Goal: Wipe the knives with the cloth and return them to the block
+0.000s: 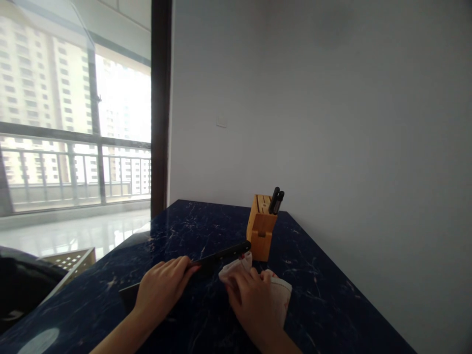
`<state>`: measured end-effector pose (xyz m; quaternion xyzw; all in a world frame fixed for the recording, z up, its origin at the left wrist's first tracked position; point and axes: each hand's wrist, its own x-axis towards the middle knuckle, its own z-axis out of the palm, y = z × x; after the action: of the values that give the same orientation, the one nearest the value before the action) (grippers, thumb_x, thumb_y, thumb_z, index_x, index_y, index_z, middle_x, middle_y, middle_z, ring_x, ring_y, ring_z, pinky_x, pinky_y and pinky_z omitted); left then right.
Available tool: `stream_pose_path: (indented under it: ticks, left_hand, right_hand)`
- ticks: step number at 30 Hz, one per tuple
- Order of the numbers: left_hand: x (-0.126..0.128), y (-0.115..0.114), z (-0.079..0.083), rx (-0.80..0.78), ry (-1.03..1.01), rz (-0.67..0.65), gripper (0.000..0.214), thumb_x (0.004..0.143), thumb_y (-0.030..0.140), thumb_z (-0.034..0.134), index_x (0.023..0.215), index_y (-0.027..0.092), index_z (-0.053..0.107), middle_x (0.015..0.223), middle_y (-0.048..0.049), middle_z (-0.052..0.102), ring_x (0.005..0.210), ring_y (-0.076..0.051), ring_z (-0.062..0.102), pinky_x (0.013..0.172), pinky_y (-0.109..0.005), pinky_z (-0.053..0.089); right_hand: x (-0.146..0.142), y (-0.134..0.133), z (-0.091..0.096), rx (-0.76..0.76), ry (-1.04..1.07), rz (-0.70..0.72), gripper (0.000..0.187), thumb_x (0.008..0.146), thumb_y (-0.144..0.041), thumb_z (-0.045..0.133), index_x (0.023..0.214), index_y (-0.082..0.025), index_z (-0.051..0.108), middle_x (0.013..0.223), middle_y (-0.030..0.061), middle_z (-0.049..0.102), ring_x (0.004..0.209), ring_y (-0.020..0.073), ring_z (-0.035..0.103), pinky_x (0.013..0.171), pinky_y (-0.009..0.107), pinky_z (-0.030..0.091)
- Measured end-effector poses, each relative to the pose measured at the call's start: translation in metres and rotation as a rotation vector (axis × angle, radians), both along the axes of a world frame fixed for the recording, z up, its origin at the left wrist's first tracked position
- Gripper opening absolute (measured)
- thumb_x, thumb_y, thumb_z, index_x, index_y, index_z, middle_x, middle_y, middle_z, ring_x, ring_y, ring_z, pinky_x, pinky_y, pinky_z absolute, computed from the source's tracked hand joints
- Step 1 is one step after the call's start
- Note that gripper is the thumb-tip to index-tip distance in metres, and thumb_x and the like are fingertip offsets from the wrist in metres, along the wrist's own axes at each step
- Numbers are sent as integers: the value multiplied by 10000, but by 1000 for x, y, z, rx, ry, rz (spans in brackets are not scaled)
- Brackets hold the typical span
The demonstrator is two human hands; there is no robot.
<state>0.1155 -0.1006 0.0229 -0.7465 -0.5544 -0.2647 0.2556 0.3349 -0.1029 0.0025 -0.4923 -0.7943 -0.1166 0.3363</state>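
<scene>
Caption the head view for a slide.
Left hand rests on a knife on the dark counter, right hand on a white cloth, knife block behind.

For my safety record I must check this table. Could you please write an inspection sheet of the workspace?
Surface: dark blue marbled table.
Job's things: black-handled knife lying flat on the table; white cloth next to its handle.
Clutter: wooden knife block behind the cloth, with two black handles sticking out.
Hands: left hand flat on the knife blade; right hand closed on the cloth.
Cables: nothing seen.
Surroundings: grey wall behind and to the right; large window with a railing to the left; perforated box beside the table.
</scene>
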Motion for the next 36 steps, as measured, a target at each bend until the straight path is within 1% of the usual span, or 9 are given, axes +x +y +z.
stream_pose_path:
  ticks: [6, 11, 15, 19, 21, 25, 28, 32, 36]
  left_hand:
    - [-3, -3, 6, 128, -96, 14, 276, 879, 415, 392, 792, 225, 572, 709, 8, 662, 636, -179, 605, 604, -275, 366]
    - [4, -8, 0, 139, -112, -201, 247, 880, 382, 413, 793, 213, 571, 698, 9, 647, 603, -150, 592, 597, -262, 376]
    - [9, -11, -5, 90, -138, -339, 183, 875, 329, 440, 817, 208, 565, 713, 8, 636, 621, -139, 594, 606, -255, 401]
    - [12, -12, -4, 99, -210, -388, 177, 859, 360, 467, 823, 209, 552, 706, 7, 632, 628, -135, 595, 600, -234, 428]
    - [12, -14, -1, 96, -243, -392, 187, 850, 380, 477, 906, 217, 550, 763, -2, 642, 680, -142, 599, 634, -234, 446]
    - [11, -17, -1, 189, -363, -323, 423, 877, 357, 395, 1269, 208, 342, 1151, -83, 535, 1030, -225, 490, 855, -363, 415]
    - [11, -18, -10, 342, -431, -385, 460, 885, 243, 361, 1325, 203, 232, 1194, -104, 469, 1083, -245, 425, 883, -426, 372]
    - [20, -22, -20, 273, -275, -645, 433, 865, 121, 405, 1275, 227, 320, 1129, -65, 536, 1027, -196, 469, 887, -364, 368]
    - [26, -23, -19, 109, -173, -673, 371, 866, 86, 380, 1205, 228, 434, 1120, -46, 555, 1014, -171, 469, 873, -304, 390]
  right_hand:
    - [5, 9, -1, -49, 286, 44, 192, 845, -340, 448, 882, -251, 615, 814, 18, 606, 793, 184, 505, 728, 343, 313]
    - [4, 6, 21, -500, 819, 396, 476, 802, -459, 485, 1213, -224, 438, 844, 19, 605, 726, 159, 555, 629, 278, 419]
    - [12, -6, 45, -673, 946, 638, 283, 787, -397, 540, 1001, -222, 597, 980, 40, 614, 865, 182, 558, 681, 274, 434]
    - [13, -12, 58, -619, 1075, 601, 208, 785, -373, 546, 880, -210, 634, 756, 3, 616, 498, 78, 448, 479, 213, 371]
    - [8, -13, 71, -582, 1106, 622, 197, 772, -372, 554, 827, -198, 630, 709, -5, 602, 427, 51, 372, 416, 198, 318]
    - [5, -8, 130, -408, 1102, 530, 211, 705, -371, 599, 698, -160, 609, 597, -14, 561, 387, 44, 337, 342, 181, 227]
    - [20, 5, 192, -191, 1085, 456, 241, 693, -371, 596, 650, -136, 622, 509, -26, 515, 370, 38, 301, 337, 184, 205]
    - [53, 32, 266, 175, 987, 325, 227, 665, -357, 588, 647, -135, 636, 482, -35, 488, 365, 49, 304, 354, 198, 244]
    - [77, 57, 305, 416, 826, 120, 197, 644, -331, 580, 650, -148, 652, 539, -10, 543, 471, 100, 462, 491, 235, 384]
